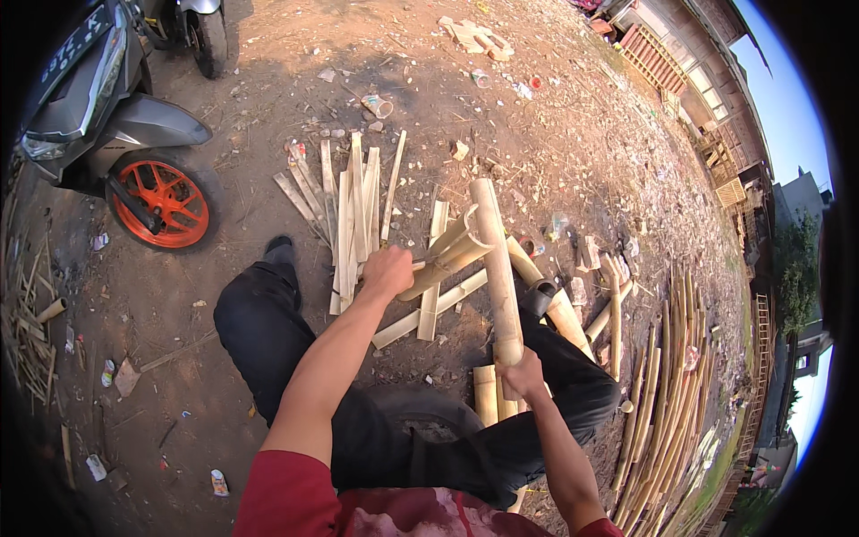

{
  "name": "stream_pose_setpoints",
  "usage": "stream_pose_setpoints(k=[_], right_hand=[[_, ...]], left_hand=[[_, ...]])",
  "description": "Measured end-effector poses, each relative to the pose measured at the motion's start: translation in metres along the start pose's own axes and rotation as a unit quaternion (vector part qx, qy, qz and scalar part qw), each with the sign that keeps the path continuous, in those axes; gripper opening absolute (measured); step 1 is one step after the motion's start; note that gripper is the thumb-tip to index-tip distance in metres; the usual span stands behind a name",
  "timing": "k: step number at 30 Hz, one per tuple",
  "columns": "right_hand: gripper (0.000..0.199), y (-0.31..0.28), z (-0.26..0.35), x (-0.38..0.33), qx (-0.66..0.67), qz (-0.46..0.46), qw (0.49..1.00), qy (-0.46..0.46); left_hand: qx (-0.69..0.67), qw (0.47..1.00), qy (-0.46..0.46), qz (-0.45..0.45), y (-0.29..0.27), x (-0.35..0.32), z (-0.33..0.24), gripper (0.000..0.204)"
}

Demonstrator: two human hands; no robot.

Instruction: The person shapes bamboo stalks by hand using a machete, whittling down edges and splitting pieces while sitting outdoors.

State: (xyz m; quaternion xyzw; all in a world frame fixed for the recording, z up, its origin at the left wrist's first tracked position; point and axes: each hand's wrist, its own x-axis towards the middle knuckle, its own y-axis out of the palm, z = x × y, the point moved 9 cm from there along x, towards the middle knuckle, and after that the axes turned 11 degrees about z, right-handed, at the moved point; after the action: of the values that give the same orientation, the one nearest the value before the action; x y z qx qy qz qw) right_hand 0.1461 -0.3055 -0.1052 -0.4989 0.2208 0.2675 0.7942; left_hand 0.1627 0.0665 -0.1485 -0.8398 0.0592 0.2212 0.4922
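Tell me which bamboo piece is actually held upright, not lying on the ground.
The round bamboo pole gripped at its lower end by the right hand. It stands up between the knees; the split slats and the pole pile lie flat on the dirt.

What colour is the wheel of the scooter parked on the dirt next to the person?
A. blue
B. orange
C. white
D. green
B: the scooter stands at the upper left on the dirt, and the wheel has bright orange spokes and rim inside a black tyre.
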Motion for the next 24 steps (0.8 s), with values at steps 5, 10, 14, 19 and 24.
stream_pose_setpoints(k=[5, 10, 14, 19, 24], right_hand=[[0.041, -0.118, 0.037, -0.050, 0.184, -0.107, 0.965, -0.155], [0.042, -0.259, 0.124, -0.136, 0.307, -0.243, 0.846, -0.362], [0.047, -0.218, 0.135, -0.125, 0.322, -0.267, 0.766, -0.489], [0.052, 0.048, -0.015, 0.017, 0.077, -0.036, 0.991, -0.107], [0.050, 0.058, -0.049, 0.032, 0.118, 0.003, 0.991, -0.058]], left_hand=[[-0.088, 0.993, -0.071, -0.016, 0.039, -0.001, 0.029, 0.037], [-0.077, 0.994, -0.057, -0.046, 0.035, -0.012, 0.043, 0.035], [-0.098, 0.992, -0.065, -0.043, 0.032, -0.014, 0.040, 0.034], [-0.065, 0.995, -0.077, -0.012, 0.041, 0.001, 0.031, 0.031], [-0.027, 0.997, -0.075, 0.009, 0.056, 0.013, 0.036, 0.030]])
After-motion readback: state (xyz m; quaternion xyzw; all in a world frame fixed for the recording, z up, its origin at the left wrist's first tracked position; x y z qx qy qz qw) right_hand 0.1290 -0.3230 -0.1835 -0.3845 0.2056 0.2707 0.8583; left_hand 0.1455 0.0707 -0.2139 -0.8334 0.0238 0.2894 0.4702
